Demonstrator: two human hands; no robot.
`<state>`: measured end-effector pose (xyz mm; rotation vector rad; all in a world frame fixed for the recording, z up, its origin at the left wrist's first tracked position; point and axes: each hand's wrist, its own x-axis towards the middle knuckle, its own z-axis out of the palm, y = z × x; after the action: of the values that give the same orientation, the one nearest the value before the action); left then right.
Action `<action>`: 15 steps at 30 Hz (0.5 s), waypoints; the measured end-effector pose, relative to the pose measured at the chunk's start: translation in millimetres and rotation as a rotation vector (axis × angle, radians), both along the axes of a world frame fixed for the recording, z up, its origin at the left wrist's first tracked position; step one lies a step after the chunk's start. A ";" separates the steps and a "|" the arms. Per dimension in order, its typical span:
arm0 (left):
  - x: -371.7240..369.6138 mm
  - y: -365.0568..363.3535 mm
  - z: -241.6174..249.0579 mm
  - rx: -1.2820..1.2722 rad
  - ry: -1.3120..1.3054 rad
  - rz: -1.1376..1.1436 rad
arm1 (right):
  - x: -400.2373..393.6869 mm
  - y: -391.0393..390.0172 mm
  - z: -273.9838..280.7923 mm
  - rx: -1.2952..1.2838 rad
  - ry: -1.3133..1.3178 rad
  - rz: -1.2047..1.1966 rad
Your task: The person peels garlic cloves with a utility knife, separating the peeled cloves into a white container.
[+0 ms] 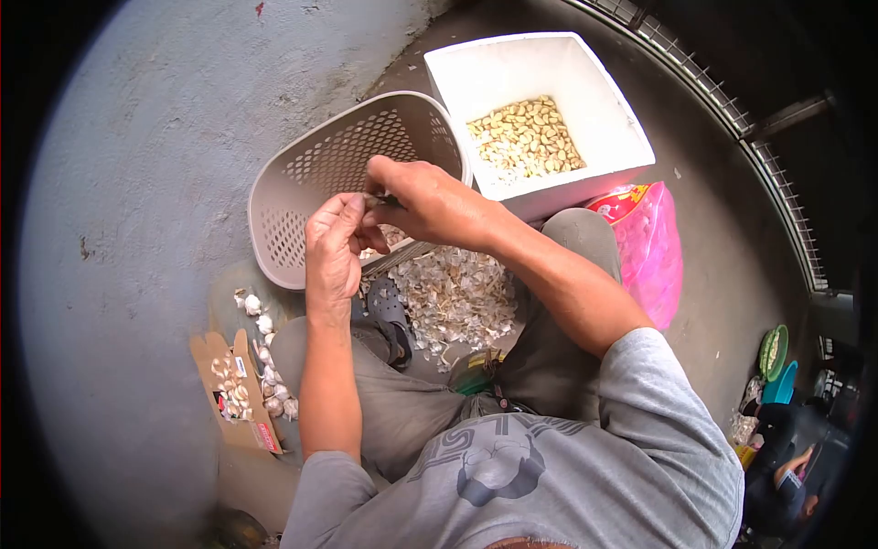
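My left hand [334, 242] and my right hand [422, 203] meet over the near rim of a beige perforated plastic basket [270, 174]. The left thumb and fingers pinch a small brownish piece [373, 199] that looks like a garlic clove. Curled against it, my right hand grips something small and dark, mostly covered by the fingers. Below the hands lies a heap of papery garlic skins [457, 297]. Behind the right hand, a white foam box [590, 105] holds many peeled garlic cloves [526, 137].
Unpeeled garlic bulbs [265, 325] lie by my left knee, beside an open cardboard box [215, 352] with loose cloves. A pink plastic bag [649, 252] stands at the right. A wall [165, 183] rises on the left. Another person [791, 467] is at the far right near a green basket [773, 352].
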<state>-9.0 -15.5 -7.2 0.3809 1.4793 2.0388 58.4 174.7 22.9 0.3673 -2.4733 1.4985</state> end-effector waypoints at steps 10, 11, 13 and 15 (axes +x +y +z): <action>5.7 18.2 1.4 -0.071 0.022 0.082 | -5.6 18.6 -17.2 0.054 0.092 0.005; 5.7 20.2 2.0 -0.069 0.031 0.089 | -6.2 17.8 -17.2 0.050 0.118 -0.009; 8.4 23.4 5.9 -0.103 0.115 0.119 | -5.3 17.4 -16.4 0.064 0.136 -0.032; 10.4 24.2 7.0 -0.148 0.190 0.141 | -4.9 15.4 -14.1 0.097 0.123 -0.047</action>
<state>1.4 8.7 -0.2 0.4301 1.8058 2.0300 53.5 190.1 8.8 0.4029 -2.4455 1.2999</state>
